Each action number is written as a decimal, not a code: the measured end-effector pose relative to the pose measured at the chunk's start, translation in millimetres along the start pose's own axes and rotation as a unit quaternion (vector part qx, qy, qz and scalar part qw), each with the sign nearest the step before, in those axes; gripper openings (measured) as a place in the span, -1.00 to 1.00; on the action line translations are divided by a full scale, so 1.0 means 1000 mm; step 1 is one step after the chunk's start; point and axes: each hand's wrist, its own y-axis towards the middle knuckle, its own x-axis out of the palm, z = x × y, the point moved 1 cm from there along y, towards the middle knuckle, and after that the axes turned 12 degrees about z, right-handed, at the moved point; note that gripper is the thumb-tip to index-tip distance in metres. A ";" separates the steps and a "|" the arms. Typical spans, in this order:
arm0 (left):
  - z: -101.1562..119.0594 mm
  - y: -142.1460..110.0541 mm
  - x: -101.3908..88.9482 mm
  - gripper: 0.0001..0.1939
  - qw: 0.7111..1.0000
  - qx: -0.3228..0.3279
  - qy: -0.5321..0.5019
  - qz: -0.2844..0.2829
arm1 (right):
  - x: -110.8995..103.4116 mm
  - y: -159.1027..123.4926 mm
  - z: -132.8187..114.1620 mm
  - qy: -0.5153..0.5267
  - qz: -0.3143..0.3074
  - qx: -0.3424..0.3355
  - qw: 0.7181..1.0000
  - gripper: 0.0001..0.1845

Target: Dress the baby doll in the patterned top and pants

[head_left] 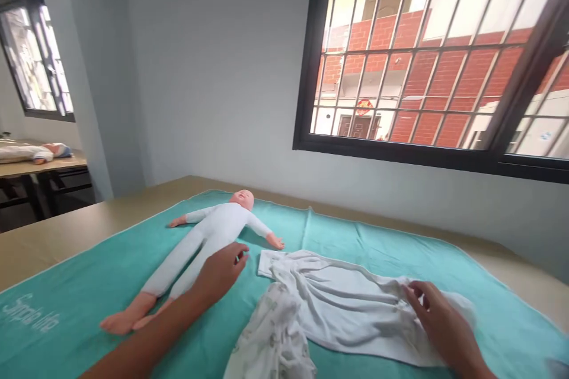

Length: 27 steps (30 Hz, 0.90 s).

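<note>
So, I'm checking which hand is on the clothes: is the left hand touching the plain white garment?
Apart. The head view shows a strip of teal sheet between the left hand and the plain white garment's nearest edge.

doll (220, 220), 8 o'clock: white body, pink head (242, 198) and feet (122, 318) | garment (351, 299), 5 o'clock: plain white | cloth (269, 328), 6 o'clock: white, small greyish print | sheet (98, 278): teal, pale lettering (31, 315) at 8 o'clock | tabletop (57, 234): tan | window frame (312, 53), 2 o'clock: black
</note>
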 end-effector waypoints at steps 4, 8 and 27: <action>0.053 0.017 0.079 -0.62 0.989 -0.011 0.064 -0.131 | -0.015 -0.019 0.004 -0.076 -0.042 0.077 0.993 -0.50; 0.080 0.026 0.120 -0.42 0.985 -0.026 0.109 -0.127 | -0.016 -0.022 -0.010 -0.086 -0.044 0.038 0.995 -0.65; 0.234 -0.012 0.061 -0.80 0.962 0.216 -0.167 -0.017 | -0.037 -0.045 -0.064 0.220 0.163 -0.270 0.923 -0.73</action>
